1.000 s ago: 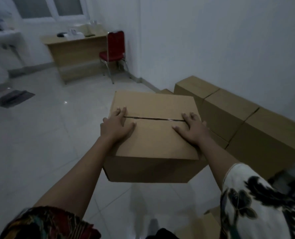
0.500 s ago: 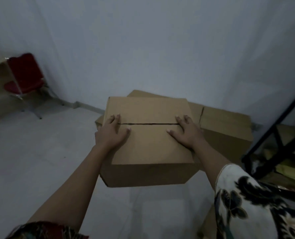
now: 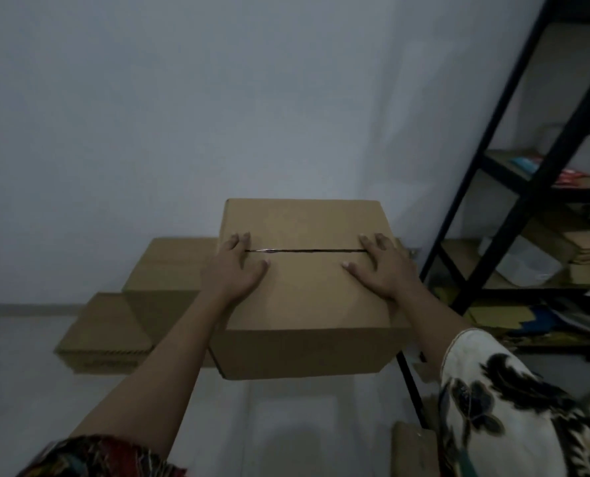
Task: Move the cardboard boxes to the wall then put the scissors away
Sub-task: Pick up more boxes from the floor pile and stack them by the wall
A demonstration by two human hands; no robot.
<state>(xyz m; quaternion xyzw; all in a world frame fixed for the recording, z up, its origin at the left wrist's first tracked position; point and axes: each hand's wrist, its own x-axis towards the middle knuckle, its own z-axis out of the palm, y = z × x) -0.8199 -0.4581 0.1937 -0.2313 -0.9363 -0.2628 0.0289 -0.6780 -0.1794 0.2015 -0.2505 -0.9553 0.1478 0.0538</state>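
Box (image 3: 304, 297) now beside shelf (image 3: 493, 208); hands (image 3: 233, 270) (image 3: 379, 270) flat atop.

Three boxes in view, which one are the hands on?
The nearest box, top seam split: left hand and right hand lie flat on it. The wall box and low box are untouched.

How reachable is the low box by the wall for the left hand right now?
Probably yes: nothing lies between the left hand and the low box, though the hand presses flat on the big box.

Storeroom: bare white wall (image 3: 183, 115), stacked cardboard boxes (image 3: 169, 266), black metal shelving (image 3: 514, 187).
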